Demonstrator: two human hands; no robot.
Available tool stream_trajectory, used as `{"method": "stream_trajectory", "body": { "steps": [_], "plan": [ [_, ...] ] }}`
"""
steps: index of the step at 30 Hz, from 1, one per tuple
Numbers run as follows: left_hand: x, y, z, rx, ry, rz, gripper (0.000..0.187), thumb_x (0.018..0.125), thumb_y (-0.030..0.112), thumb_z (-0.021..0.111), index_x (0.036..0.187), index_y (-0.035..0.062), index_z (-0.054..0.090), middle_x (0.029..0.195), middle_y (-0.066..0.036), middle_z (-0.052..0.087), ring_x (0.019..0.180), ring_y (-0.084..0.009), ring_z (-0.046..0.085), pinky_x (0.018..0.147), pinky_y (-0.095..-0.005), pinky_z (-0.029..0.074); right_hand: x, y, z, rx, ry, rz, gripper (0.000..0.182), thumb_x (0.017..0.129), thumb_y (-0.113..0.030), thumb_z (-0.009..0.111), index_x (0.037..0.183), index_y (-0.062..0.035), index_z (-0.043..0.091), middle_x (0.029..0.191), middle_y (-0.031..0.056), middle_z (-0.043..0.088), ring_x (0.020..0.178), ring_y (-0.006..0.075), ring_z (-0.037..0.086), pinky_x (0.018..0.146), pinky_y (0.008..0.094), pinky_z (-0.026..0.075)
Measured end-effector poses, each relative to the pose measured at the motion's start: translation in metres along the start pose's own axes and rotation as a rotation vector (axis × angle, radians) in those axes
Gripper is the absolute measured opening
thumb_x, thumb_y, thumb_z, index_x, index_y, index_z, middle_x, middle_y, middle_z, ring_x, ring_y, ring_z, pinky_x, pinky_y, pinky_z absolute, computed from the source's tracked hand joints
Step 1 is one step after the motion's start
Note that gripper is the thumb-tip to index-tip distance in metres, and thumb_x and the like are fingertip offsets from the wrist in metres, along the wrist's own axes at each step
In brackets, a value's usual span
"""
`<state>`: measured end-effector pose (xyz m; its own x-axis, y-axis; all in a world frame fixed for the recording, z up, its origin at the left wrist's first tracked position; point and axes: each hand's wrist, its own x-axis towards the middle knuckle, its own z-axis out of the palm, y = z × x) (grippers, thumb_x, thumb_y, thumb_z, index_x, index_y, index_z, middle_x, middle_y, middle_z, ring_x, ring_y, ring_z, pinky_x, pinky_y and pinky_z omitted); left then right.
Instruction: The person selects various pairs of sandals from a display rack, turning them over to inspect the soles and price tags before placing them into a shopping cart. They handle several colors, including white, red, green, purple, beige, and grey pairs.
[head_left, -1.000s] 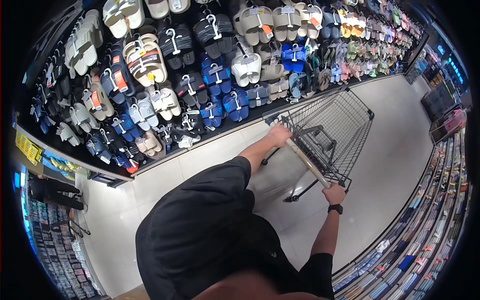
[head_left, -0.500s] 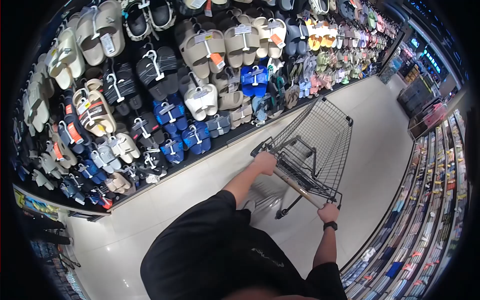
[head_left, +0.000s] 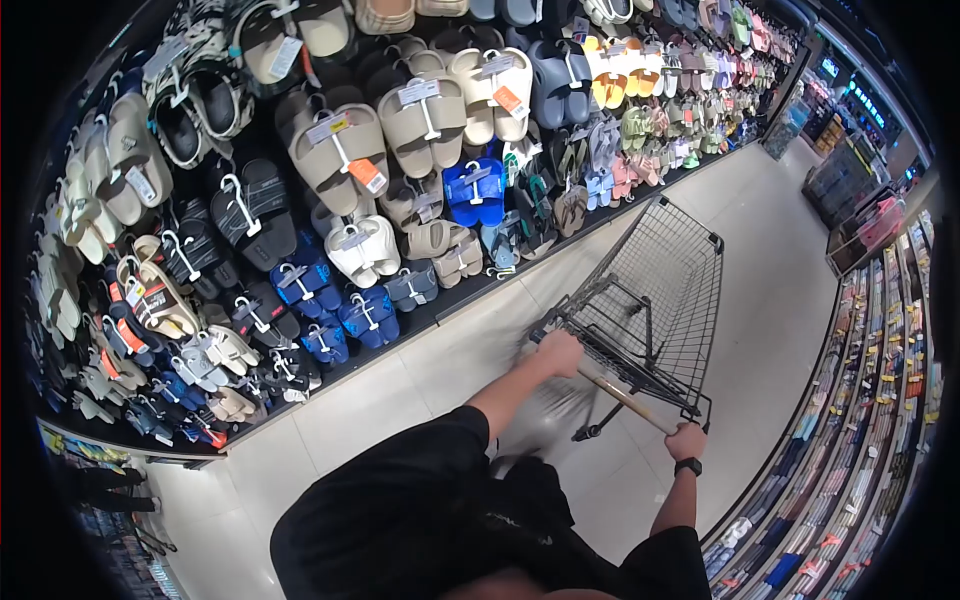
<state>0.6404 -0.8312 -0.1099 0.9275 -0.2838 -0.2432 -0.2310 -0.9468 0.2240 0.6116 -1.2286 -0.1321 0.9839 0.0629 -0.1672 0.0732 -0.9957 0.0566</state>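
Note:
A wire shopping cart [head_left: 670, 290] stands in front of me on the pale floor, and nothing shows in its basket. My left hand [head_left: 560, 353] is closed round the left end of the cart's handle bar [head_left: 625, 395]. Around the bar's right end my right hand [head_left: 686, 441] is wrapped, with a dark watch [head_left: 689, 466] on that wrist. The cart's near left part is smeared by motion.
On the left a long wall display holds hanging slides and clogs, among them a blue pair [head_left: 475, 192]. Packed shelves [head_left: 850, 420] curve along the right side. A display bin [head_left: 845, 175] stands farther up the aisle, at the right.
The cart and both my hands sit slightly lower and farther right in view. The near slides on the left wall have shifted left and down in the picture. Both hands still grip the bar.

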Motion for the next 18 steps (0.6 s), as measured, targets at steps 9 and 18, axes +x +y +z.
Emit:
{"method": "stream_trajectory", "body": {
  "steps": [9,18],
  "plan": [
    [0.115,0.044,-0.031,-0.026,0.005,-0.056,0.024,0.062,0.022,0.065,0.078,0.0067,0.074,0.082,-0.014,0.071,0.079,-0.0303,0.07,0.07,-0.0406,0.056,0.116,0.075,-0.018,0.021,0.007,-0.024,0.017,0.063,-0.018,0.062,0.073,-0.0085,0.072,0.074,0.017,0.067,0.076,0.0357,0.066,0.07,0.0439,0.054],
    [0.249,0.079,-0.059,0.054,-0.031,-0.109,0.028,0.064,0.025,0.064,0.08,0.0061,0.075,0.084,-0.015,0.072,0.081,-0.0297,0.071,0.072,-0.04,0.056,0.238,0.143,-0.043,0.09,0.024,-0.068,0.019,0.061,-0.019,0.061,0.073,-0.0097,0.073,0.075,0.0168,0.068,0.078,0.0353,0.067,0.073,0.0419,0.055]
  ]
}}
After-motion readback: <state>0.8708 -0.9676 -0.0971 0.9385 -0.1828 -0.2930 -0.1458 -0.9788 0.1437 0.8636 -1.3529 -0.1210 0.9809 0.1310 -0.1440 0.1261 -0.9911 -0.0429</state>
